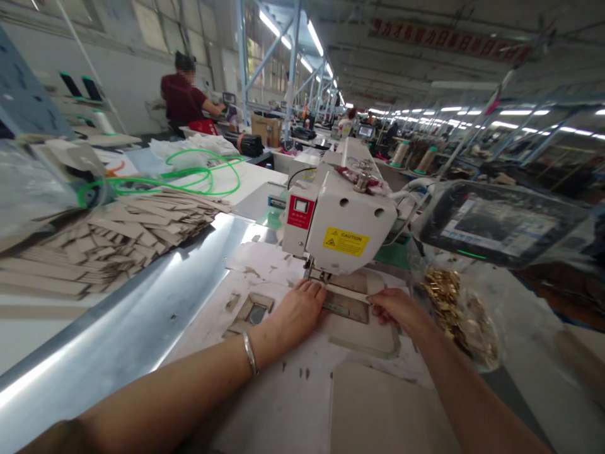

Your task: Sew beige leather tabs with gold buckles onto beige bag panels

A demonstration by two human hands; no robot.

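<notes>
Forearms (pixel 184 394) are extended to a strip (pixel 347 292) laid crosswise beneath the sewing head (pixel 338 217), its right end pinched by the right hand (pixel 396 308), its left end met by the left hand (pixel 297 312), nearer the head, fingers lowered, any grip hidden.

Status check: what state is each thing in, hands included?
Left hand: palm down, grip hidden
Right hand: pinching strip
Strip: pinched at right end
Panel: flat
Screen: lit
Cut pieces: loosely heaped
Gold parts: heaped, in clear plastic
Green tube: loosely coiled
Lights: on
</notes>
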